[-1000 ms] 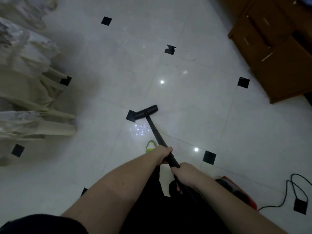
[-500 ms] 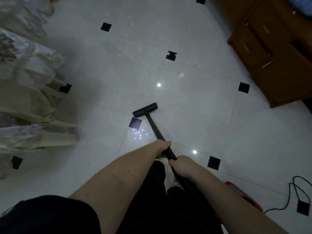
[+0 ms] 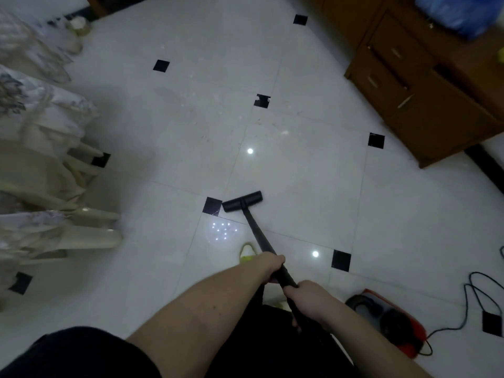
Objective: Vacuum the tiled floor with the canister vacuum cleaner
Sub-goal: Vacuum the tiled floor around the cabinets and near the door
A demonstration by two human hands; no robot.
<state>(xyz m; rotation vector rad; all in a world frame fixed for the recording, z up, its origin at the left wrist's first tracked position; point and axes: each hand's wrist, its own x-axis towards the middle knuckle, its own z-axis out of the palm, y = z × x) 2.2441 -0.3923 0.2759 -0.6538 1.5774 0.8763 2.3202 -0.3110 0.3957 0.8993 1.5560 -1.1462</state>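
Observation:
A black vacuum wand [image 3: 256, 231] runs from my hands down to its black floor head [image 3: 242, 201], which lies flat on the white tiled floor [image 3: 300, 181] beside a small black inset tile [image 3: 212, 206]. My left hand [image 3: 268, 267] grips the wand higher up the tube. Just behind it, my right hand [image 3: 309, 300] grips the wand near the hose end. The red and black canister [image 3: 387, 320] sits on the floor to my right, its black cord [image 3: 469, 304] looping away. Fine dust specks show on the tiles ahead.
Cream plastic chairs draped with patterned cloth [image 3: 41, 165] crowd the left side. A brown wooden cabinet [image 3: 425, 85] stands at the upper right. My foot in a yellow-green slipper [image 3: 247, 253] is below the wand.
The floor head has slid a little to the right, off the black inset tile. The view has tilted up, showing more floor ahead and more of the canister. Both hands keep their grip.

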